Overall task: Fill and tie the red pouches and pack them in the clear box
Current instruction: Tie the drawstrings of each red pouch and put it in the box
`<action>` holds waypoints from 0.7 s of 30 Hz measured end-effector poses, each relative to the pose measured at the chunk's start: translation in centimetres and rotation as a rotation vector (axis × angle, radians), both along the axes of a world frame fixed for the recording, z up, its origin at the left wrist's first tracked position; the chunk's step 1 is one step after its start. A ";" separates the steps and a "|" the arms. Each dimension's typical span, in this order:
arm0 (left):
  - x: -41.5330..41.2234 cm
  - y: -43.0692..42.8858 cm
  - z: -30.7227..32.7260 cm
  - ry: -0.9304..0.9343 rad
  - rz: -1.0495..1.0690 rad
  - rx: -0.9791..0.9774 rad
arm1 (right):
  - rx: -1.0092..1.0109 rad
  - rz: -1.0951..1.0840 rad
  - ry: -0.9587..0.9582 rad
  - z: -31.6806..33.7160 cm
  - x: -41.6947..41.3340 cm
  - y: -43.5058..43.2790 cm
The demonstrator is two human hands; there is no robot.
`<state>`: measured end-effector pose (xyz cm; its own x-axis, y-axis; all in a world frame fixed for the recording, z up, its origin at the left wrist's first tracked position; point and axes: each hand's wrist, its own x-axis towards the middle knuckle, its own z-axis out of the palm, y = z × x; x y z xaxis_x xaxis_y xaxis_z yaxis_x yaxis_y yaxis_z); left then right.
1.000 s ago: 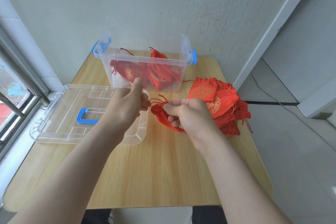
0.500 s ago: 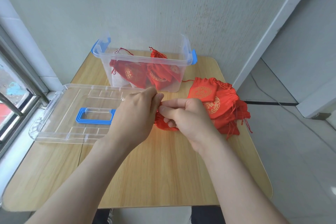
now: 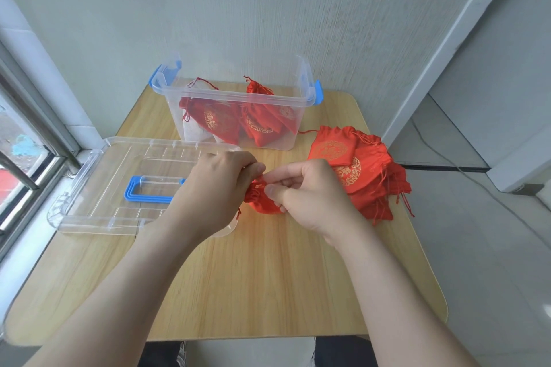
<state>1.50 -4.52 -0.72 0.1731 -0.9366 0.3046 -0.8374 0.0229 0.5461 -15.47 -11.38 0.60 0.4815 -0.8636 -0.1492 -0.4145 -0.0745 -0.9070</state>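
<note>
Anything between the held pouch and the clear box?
Nothing visible. The small red fabric pouch faces the open clear plastic box across bare wooden table; the clear plastic lid lies left of that path, the pile of flat red pouches right.

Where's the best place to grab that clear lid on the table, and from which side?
Probably the blue handle in the middle of the lid, from above. The lid lies flat with its top up, and the handle sits central, so it should lift level. The left hand covers the handle's right end; hook under the free left part.
</note>
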 end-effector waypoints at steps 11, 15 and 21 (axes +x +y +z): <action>0.0 -0.2 0.3 -0.006 0.016 0.004 | -0.436 -0.047 0.259 -0.3 0.4 0.0; -0.2 0.0 0.7 0.000 0.013 0.075 | -0.578 0.034 0.339 -0.8 0.6 0.1; -0.3 0.5 1.6 0.132 0.023 0.158 | -0.679 0.009 0.413 -0.9 0.8 -0.5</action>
